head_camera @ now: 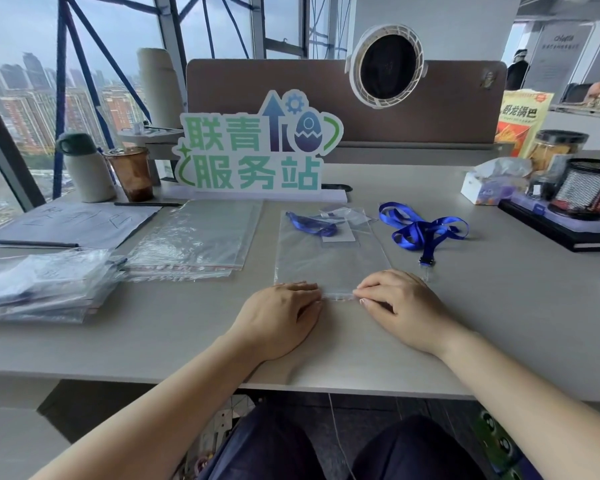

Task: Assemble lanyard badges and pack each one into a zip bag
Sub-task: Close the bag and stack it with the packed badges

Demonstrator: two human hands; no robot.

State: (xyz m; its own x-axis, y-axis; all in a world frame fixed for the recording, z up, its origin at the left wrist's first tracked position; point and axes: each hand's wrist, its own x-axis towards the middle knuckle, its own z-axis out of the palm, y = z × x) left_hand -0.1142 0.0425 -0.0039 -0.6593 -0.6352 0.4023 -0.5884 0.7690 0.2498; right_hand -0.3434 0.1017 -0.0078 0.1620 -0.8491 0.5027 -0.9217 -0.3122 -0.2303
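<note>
Zip bag [329, 261] flat at desk [187, 334] centre; lanyard badge [314, 226] inside, at far end. Left hand [281, 317] rests on near edge, right hand [395, 299] pinches it alongside. Empty bags [198, 237] left; packed bags [42, 285] further left; loose lanyard [423, 232] right; sign [257, 150] behind

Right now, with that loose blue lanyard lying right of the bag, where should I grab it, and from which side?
Pinch the lanyard on the straight strap just above its black clip. That end trails toward you, clear of the tangled loops, so come from above on the near side with your right hand, probably once it leaves the bag.
</note>
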